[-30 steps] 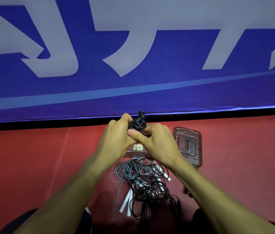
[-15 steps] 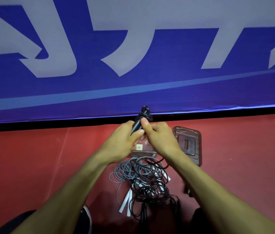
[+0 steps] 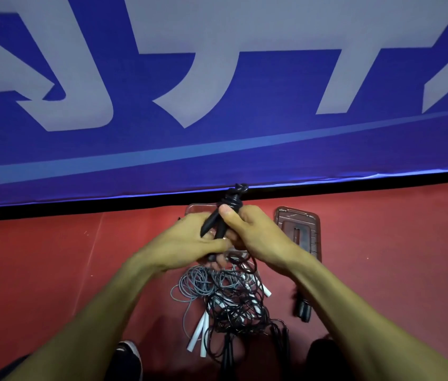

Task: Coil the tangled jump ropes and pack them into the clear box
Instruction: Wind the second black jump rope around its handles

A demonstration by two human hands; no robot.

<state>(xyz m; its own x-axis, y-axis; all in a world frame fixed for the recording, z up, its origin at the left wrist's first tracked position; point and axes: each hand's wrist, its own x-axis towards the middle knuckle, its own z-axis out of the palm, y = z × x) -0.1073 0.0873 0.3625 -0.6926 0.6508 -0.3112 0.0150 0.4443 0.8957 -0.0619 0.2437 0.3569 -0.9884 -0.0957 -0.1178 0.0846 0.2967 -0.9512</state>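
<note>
I hold a black jump rope (image 3: 228, 204) up in front of me, its cord wound into a knot around the two handles. My right hand (image 3: 256, 232) grips the handles with the thumb on top, just under the knot. My left hand (image 3: 187, 248) holds the lower ends of the handles from the left. Directly behind my hands the clear box (image 3: 198, 209) stands on the red floor, mostly hidden. Below my wrists lies a tangled pile of ropes (image 3: 228, 301): grey cord on the left, black cord over it, white handles sticking out.
The box's clear lid (image 3: 297, 229) lies flat on the floor to the right of my hands. A black handle pair (image 3: 302, 309) lies by my right forearm. A blue banner (image 3: 217, 133) hangs just behind the box. My shoe (image 3: 128, 358) shows at the bottom left.
The rope bundle has stood up higher, handles now showing between my hands. My left hand slid down to the handles' lower ends and my right thumb moved on top.
</note>
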